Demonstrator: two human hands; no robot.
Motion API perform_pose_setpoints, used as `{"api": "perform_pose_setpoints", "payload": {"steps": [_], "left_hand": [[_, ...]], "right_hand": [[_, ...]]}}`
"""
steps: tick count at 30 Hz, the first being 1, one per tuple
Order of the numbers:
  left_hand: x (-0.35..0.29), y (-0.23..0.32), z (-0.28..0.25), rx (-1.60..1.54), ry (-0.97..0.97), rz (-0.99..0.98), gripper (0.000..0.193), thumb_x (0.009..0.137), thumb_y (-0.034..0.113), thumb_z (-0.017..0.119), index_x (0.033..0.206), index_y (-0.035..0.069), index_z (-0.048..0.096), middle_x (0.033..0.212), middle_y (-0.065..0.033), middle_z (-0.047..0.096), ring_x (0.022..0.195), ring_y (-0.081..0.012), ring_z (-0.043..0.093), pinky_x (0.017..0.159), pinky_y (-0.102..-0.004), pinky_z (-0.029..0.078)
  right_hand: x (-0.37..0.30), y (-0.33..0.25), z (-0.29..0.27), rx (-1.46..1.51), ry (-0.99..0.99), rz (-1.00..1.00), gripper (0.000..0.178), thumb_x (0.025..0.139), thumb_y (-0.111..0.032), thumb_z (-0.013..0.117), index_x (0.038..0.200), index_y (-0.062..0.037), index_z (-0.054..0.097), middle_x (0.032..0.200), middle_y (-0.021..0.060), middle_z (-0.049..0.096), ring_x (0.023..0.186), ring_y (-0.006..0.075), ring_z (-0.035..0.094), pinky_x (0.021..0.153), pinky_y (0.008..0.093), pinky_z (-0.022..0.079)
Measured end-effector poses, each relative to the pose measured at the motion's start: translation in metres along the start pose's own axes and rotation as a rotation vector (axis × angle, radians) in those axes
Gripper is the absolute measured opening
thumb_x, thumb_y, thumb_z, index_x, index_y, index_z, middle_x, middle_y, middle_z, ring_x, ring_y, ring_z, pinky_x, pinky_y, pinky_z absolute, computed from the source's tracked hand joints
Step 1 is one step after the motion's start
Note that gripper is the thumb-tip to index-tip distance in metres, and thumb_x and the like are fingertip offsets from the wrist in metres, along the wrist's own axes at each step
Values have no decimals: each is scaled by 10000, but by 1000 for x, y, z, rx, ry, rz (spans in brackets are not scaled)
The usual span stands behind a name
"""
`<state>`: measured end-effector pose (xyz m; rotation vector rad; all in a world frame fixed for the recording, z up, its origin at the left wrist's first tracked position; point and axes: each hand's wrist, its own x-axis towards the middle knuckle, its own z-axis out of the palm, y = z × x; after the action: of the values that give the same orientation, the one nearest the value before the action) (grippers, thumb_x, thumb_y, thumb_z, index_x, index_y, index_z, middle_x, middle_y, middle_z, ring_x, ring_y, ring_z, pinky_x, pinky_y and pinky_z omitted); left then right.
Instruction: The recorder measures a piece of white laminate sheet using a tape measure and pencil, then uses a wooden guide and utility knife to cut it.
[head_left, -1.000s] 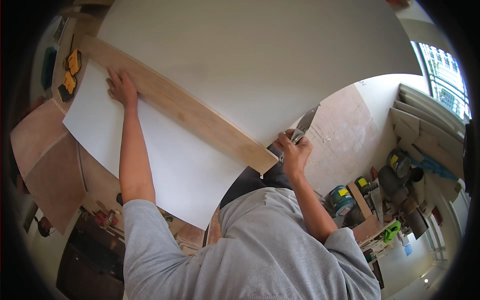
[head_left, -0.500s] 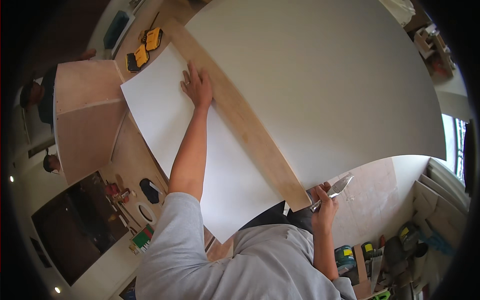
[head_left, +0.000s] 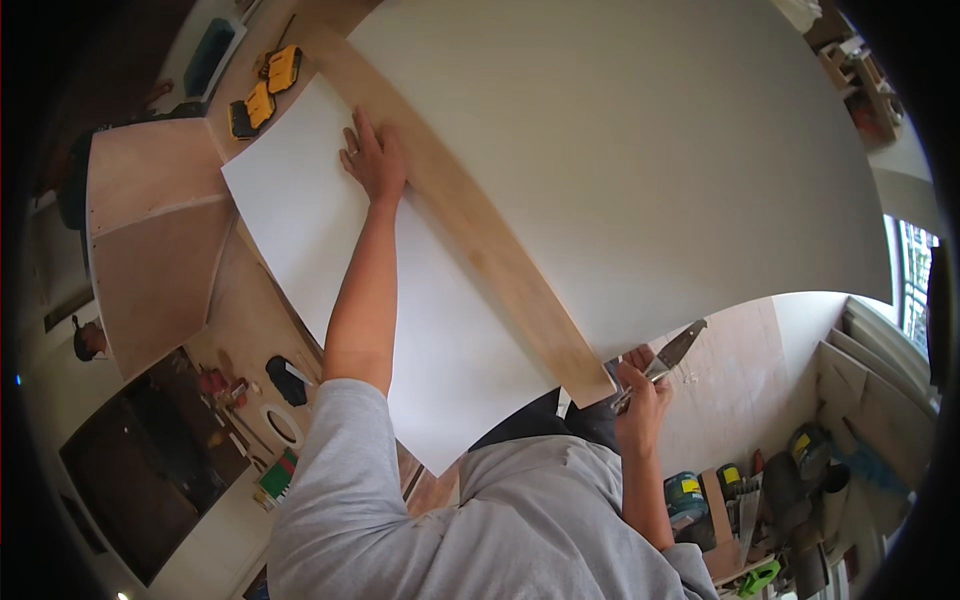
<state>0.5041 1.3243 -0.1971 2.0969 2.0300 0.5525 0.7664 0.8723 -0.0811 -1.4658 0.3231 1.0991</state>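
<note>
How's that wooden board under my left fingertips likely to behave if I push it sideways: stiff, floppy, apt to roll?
The board is probably stiff, judging by the thickness at its near end. Rolling seems unlikely, since it lies on a broad face. It may slide easily, as the sheet looks smooth.

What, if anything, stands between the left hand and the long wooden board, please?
Nothing visible does: the left hand overlaps the left edge of the long wooden board, which lies across the white sheet.
</note>
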Motion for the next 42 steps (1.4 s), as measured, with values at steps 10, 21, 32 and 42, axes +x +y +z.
{"api": "perform_pose_setpoints", "payload": {"steps": [10, 21, 32, 42], "left_hand": [[6, -13, 6, 38, 8, 49, 747, 1105, 571, 386, 1707, 144, 267, 1630, -150, 518, 1601, -414, 291, 1291, -598, 118], [2, 3, 2, 19, -56, 24, 725, 1121, 570, 320, 1714, 161, 239, 1723, -110, 392, 1616, -388, 255, 1305, -573, 69], [25, -27, -10, 86, -44, -65, 723, 1096, 559, 381, 1722, 221, 247, 1704, -177, 398, 1490, -530, 406, 1271, -612, 211], [4, 8, -20, -24, 38, -15, 703, 1121, 487, 417, 1716, 150, 255, 1758, -85, 327, 1623, -389, 249, 1324, -570, 85]], "right_hand": [[5, 0, -3, 115, 38, 87, 570, 784, 146, 593, 1354, 141, 610, 1410, 141, 638, 1353, 228, 590, 1076, 304, 435], [4, 8, -13, 74, -62, 99, 832, 794, 156, 604, 1605, 72, 434, 1667, 158, 477, 1564, 291, 423, 1191, 381, 369], [-14, 40, -57, -205, 97, -10, 566, 996, -217, 741, 1465, 68, 604, 1380, 177, 685, 1181, 206, 654, 946, 361, 540], [-36, 66, -60, -195, -124, 173, 495, 1028, -233, 724, 1428, 29, 595, 1140, 94, 743, 1006, 212, 766, 808, 338, 644]]}}
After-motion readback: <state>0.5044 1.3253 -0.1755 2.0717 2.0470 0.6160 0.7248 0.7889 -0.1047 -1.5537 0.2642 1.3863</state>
